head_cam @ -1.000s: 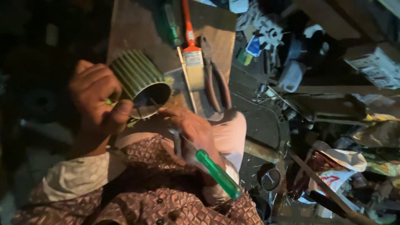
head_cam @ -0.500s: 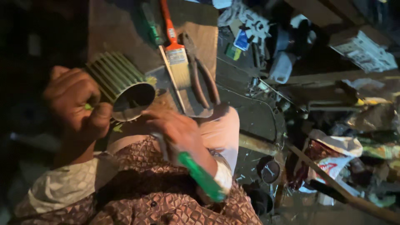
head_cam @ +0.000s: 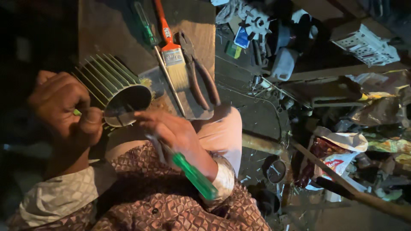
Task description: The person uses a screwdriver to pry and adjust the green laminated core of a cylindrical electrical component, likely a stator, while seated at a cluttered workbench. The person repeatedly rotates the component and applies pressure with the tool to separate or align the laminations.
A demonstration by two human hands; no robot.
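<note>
My left hand (head_cam: 64,111) grips the rim of a ribbed green metal cylinder (head_cam: 109,83), a finned motor housing lying on its side with its open end toward me. My right hand (head_cam: 171,132) is closed around a screwdriver with a green translucent handle (head_cam: 195,175); the handle points back toward my sleeve and the metal shaft lies under my fingers, next to the housing's opening. Both forearms wear patterned brown sleeves with pale cuffs. The housing rests partly on a wooden board (head_cam: 111,30) and partly on my lap.
On the board lie a paintbrush with an orange handle (head_cam: 171,51), a second green screwdriver (head_cam: 147,30) and dark pliers (head_cam: 201,77). To the right, the dark floor holds cluttered motor parts, a white fan wheel (head_cam: 257,21), plastic bags (head_cam: 342,149) and a wooden stick (head_cam: 355,188).
The view has shifted a little; my right hand has moved up toward the housing's opening with the screwdriver. My left hand keeps its hold on the rim.
</note>
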